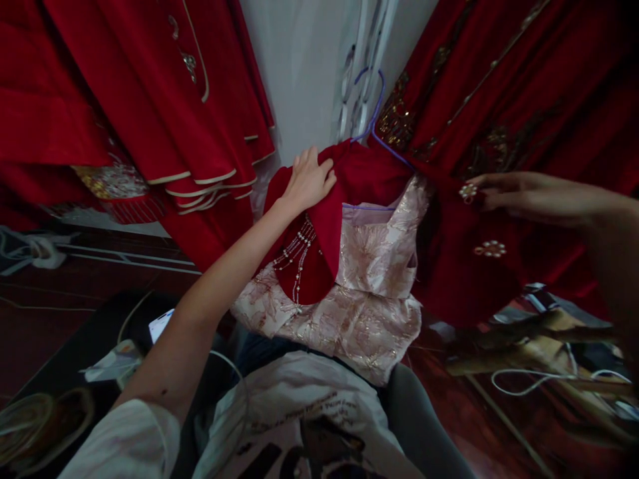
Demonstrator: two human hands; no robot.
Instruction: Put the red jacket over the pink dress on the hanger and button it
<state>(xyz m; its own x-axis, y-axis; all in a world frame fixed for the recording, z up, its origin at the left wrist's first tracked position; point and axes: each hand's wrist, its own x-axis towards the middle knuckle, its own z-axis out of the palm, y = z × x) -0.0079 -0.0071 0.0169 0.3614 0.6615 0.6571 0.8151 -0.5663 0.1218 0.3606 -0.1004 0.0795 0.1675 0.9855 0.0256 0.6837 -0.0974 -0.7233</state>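
My left hand (308, 178) grips the left shoulder of a red velvet jacket (319, 239) that hangs on a purple hanger (373, 113). Pearl bead strands (297, 249) dangle from that side. My right hand (504, 193) pinches the jacket's right front panel (464, 266) beside a pearl flower button (468, 193) and pulls it open. Under the jacket shows a pink-gold brocade dress (369, 293), its hem draped toward my lap.
Other red gowns with gold trim hang at the left (150, 100) and the right (524, 86), with a white wall (304, 73) between them. A phone (160, 324), white cables (539, 382) and bags lie on the dark red floor.
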